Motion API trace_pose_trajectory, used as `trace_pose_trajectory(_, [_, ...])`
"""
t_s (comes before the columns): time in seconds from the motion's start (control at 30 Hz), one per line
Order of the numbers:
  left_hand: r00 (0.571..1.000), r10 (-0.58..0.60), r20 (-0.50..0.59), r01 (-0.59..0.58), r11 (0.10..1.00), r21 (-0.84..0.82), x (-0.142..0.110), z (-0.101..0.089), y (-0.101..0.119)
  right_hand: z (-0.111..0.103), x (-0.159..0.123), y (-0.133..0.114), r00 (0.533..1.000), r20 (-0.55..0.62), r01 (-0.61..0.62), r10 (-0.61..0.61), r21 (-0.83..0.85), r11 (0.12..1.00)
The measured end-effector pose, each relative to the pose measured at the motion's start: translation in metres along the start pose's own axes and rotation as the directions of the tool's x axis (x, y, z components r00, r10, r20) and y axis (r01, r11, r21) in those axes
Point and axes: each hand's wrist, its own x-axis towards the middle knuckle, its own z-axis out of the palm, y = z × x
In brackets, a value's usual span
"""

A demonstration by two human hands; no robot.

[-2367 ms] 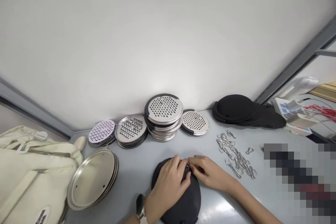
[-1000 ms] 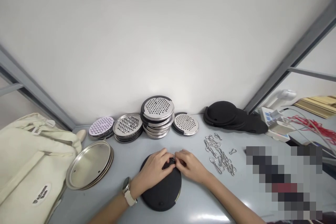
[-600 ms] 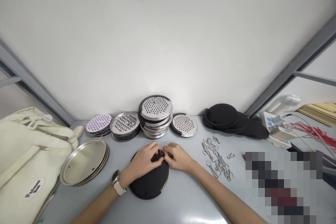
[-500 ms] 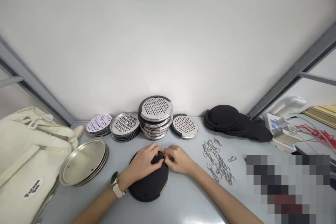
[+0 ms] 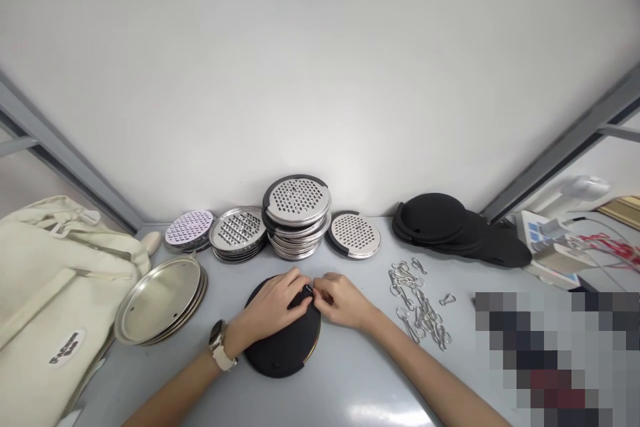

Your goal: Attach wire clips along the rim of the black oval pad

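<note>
**A:** I'm on the head cam remotely. What've the hands got?

**B:** They're together. The left hand (image 5: 267, 310) sits on a black round disc (image 5: 283, 351) lying flat on the table, right by the right hand (image 5: 341, 301). Both crowd a tiny metal clip (image 5: 308, 289) at its edge; I can't tell if it's pinched. The disc looks light and stiff, so I'd take its rim. The clip looks slippery. Beyond lie loose steel snap hooks (image 5: 417, 303) and stacked steel graters (image 5: 296, 201).
</note>
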Motion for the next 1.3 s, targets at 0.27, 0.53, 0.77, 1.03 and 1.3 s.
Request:
trace_pose_trajectory(0.27, [1.000,0.010,-0.004,-0.010,1.000,-0.022,-0.0012,-0.0002,-0.0012,0.0022,-0.0009,0.0020,1.000,0.004,-0.004,0.004,0.009,1.000])
trace_pose_trajectory(0.53, [1.000,0.007,-0.012,-0.008,0.999,-0.038,-0.0015,-0.0022,0.0007,0.0007,-0.0003,0.0004,1.000,0.008,-0.018,0.018,0.011,1.000])
trace_pose_trajectory(0.77, [1.000,0.003,-0.030,-0.004,0.999,-0.036,-0.0025,0.0012,-0.0016,0.0004,-0.0003,0.0001,0.999,0.008,-0.033,0.033,0.017,0.999])
trace_pose_trajectory(1.03, [0.999,-0.023,-0.026,0.023,1.000,-0.013,-0.0023,0.0000,0.0011,0.0024,-0.0002,0.0013,1.000,0.001,-0.029,0.029,0.018,0.999])
trace_pose_trajectory(1.3, [0.997,0.046,-0.064,-0.049,0.998,-0.039,-0.0008,-0.0014,0.0039,0.0034,-0.0008,0.0026,1.000,0.002,0.000,0.000,-0.027,1.000])
